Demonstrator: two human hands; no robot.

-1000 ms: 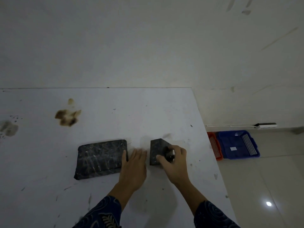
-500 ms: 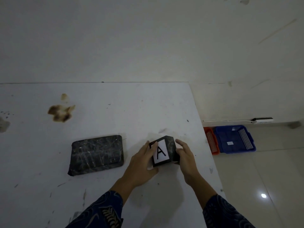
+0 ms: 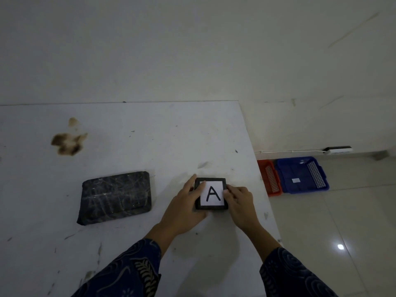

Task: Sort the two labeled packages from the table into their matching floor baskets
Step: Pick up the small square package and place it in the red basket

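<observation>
A small square black package (image 3: pixel 211 194) with a white label reading "A" lies face up near the right edge of the white table (image 3: pixel 150 142). My left hand (image 3: pixel 184 204) grips its left side and my right hand (image 3: pixel 239 200) grips its right side. A larger flat black package (image 3: pixel 115 197) lies to the left of it, untouched, with no label showing. On the floor to the right stand a blue basket (image 3: pixel 300 174) with a small white tag inside and a red basket (image 3: pixel 269 176), partly hidden by the table edge.
A brown stain (image 3: pixel 67 141) marks the table at the back left. A white power strip (image 3: pixel 338 150) with a cable lies along the wall behind the baskets. Pale tiled floor (image 3: pixel 342 232) stretches to the right of the table.
The small package was standing on edge in my right hand; both hands have turned it over and laid it flat with the "A" label facing up.
</observation>
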